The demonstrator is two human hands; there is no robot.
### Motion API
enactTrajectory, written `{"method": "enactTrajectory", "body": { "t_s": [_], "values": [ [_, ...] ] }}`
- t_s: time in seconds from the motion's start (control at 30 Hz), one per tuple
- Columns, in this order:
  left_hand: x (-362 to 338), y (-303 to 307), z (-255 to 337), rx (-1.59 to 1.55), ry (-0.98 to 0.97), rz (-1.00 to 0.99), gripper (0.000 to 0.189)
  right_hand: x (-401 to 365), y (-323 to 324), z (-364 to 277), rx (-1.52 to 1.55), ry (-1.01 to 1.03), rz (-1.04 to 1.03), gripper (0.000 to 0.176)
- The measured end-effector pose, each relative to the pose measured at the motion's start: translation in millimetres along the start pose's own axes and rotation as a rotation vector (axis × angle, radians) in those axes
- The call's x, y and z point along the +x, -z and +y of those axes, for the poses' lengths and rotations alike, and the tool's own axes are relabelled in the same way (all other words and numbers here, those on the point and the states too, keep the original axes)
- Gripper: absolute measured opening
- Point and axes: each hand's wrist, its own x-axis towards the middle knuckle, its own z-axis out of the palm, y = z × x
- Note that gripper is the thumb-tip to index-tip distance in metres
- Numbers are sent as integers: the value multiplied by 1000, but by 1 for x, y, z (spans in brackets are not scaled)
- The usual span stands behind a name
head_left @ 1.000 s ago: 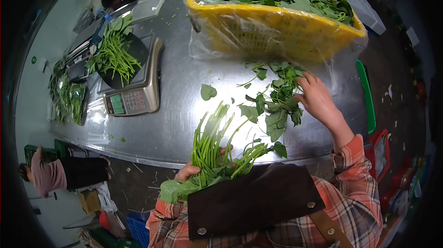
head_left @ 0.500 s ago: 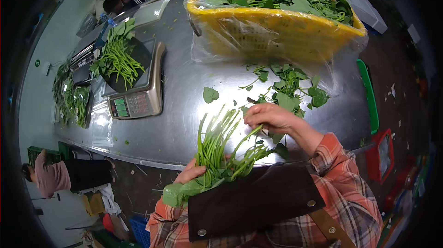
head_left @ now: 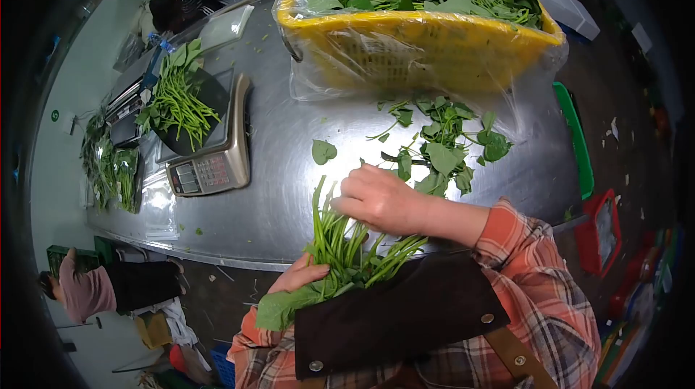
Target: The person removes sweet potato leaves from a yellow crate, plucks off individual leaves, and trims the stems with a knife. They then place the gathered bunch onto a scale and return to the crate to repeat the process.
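Observation:
A bunch of leafy green stems [head_left: 339,250] is held low in front of the dark apron, stem ends pointing up and away from me. My left hand [head_left: 298,275] is closed around its lower part, and a broad leaf hangs out beside the wrist. My right hand [head_left: 380,199] has its fingers curled on the upper stem ends at the bunch's right side; the fingertips are partly hidden. Just beyond it, loose leafy sprigs [head_left: 445,146] lie on the metal table [head_left: 282,150], with a single leaf [head_left: 323,151] to their left.
At the back stands a yellow crate [head_left: 420,45], plastic-lined and heaped with greens. A scale [head_left: 217,165] at left carries another bunch [head_left: 181,103]. Bagged greens [head_left: 124,175] lie farther left. A green tray edge [head_left: 574,139] shows at right. Two other people are at the left.
My right hand has moved left and turned over, from the sprigs' near side onto the upper stem ends of the bunch. My left hand keeps its hold.

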Motion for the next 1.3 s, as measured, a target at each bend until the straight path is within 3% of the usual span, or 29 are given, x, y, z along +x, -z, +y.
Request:
{"method": "enactTrajectory", "body": {
  "t_s": [0.17,0.27,0.37,0.47,0.5,0.53,0.57,0.6,0.7,0.8,0.9,0.93,1.03,1.07,1.13,1.23,1.3],
  "values": [
    [9,-13,14,-200,-101,-284,73,-2,19,14,-77,-22,12,15],
    [14,-22,11,-224,-154,-243,77,-14,28,33,-24,-91,6,16],
    [13,-23,6,-288,-179,-235,79,-54,33,81,-250,-296,166,12],
    [15,-21,3,-359,-179,-320,79,-111,7,130,294,-844,-245,18],
    [17,-18,4,-375,-176,-362,80,-104,4,118,795,-938,-462,30],
    [19,-15,4,-351,-157,-371,79,-92,-3,91,1073,-1077,-483,30],
    [21,-11,2,-328,-138,-380,78,-101,-42,81,1017,-888,-483,34],
    [22,-6,1,-306,-118,-388,77,-89,-53,59,1573,-838,-403,41],
    [11,7,-4,-162,31,-98,74,-46,-40,19,1547,-926,-441,59],
    [1,-3,1,-55,-7,19,73,-41,-35,17,1608,-798,-488,75],
    [0,-6,-3,-9,-29,19,77,-30,-11,10,1487,-800,-579,70],
    [2,-8,-3,-2,-77,-16,82,-22,5,5,1483,-815,-552,53],
    [5,-19,6,-98,-196,-65,88,-19,24,1,1588,-870,-608,45],
    [7,-13,0,-97,-204,-74,88,-16,28,-8,1525,-979,-534,37],
    [12,9,-18,-96,-217,-92,88,-21,22,-5,1328,-879,-501,36],
    [5,21,-20,-179,-11,-232,84,-30,26,10,1063,-766,-545,32],
    [2,20,-21,-211,-64,-262,80,-42,32,26,932,-676,-561,28]
  ]
}}
